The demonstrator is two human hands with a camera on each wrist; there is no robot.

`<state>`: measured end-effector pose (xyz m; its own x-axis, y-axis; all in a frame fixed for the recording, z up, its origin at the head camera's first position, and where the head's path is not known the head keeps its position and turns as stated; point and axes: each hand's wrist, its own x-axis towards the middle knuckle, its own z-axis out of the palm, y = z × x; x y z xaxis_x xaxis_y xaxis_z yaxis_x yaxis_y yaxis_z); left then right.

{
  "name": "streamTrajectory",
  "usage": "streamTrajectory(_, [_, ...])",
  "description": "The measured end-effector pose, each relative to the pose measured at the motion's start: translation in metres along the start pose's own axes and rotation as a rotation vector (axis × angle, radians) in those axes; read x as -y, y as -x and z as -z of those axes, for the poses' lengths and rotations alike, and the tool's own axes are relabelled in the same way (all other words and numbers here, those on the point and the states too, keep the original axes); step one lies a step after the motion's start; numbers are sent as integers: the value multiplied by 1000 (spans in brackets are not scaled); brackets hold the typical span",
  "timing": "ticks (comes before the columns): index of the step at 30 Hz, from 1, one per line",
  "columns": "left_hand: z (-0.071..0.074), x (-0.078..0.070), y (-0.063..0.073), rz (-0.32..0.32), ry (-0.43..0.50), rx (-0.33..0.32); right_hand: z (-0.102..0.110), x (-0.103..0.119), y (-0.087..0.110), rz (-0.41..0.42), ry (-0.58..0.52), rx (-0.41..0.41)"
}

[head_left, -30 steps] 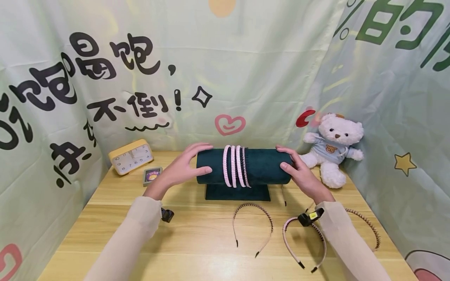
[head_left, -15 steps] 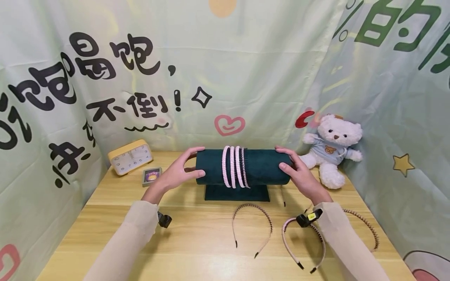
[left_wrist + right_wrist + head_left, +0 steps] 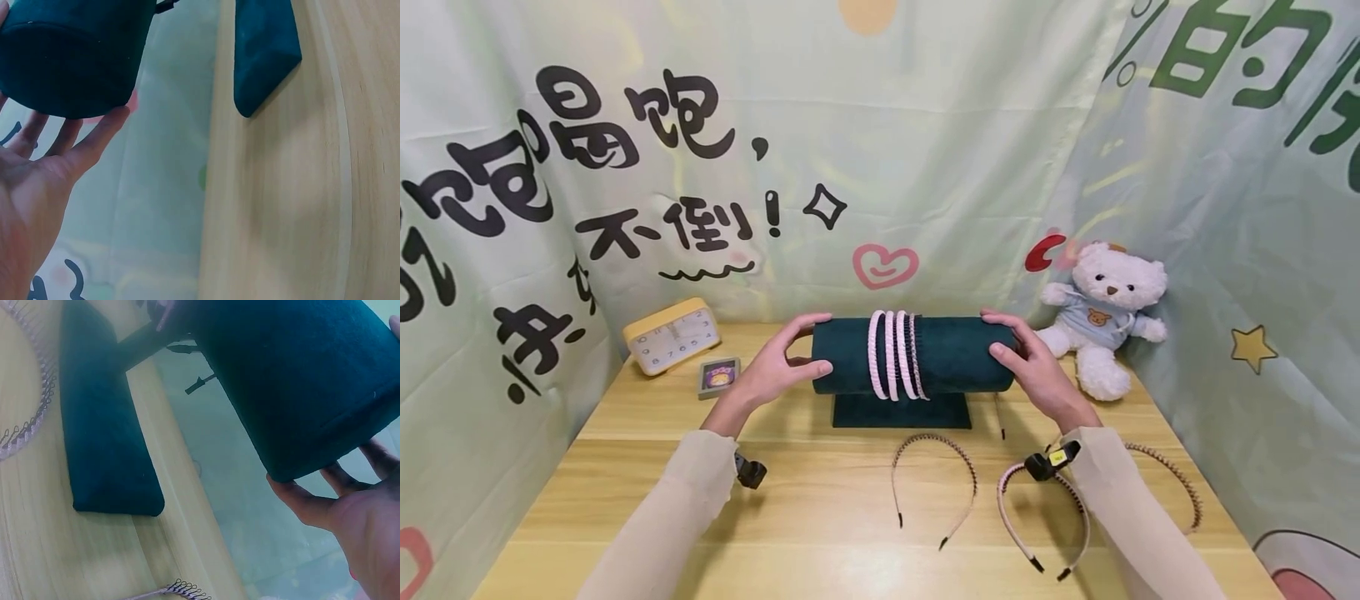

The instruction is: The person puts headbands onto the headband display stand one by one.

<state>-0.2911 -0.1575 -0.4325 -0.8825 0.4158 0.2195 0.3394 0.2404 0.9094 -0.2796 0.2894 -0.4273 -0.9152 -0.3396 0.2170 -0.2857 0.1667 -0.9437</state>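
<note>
As the left hand (image 3: pixel 775 367) grips the dark green roll (image 3: pixel 966 354) at its nine o'clock end, the right hand (image 3: pixel 1037 371) grips it at three; each hand's fingers are spread, pinching the roll against the thumb. Pink headbands (image 3: pixel 891 354) sit side by side over its middle, and the stand base (image 3: pixel 902 412) rests on the table (image 3: pixel 820 517) below. From the roll, a thin headband (image 3: pixel 931 436) lies at six o'clock, a wider headband (image 3: pixel 1002 505) near half past four; the white bear (image 3: pixel 1105 321) sits near three, the yellow clock (image 3: pixel 672 336) at nine.
</note>
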Motion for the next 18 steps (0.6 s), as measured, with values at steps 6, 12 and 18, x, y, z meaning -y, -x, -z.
streamTrajectory(6, [3,3,4,-6,3,-23,-6,1,-5,6,12,-3])
streamTrajectory(12, [12,7,12,1,-15,-49,-18,2,-12,41,32,-6])
streamTrajectory(18, [28,11,19,15,-24,-55,-32,5,-18,47,26,7])
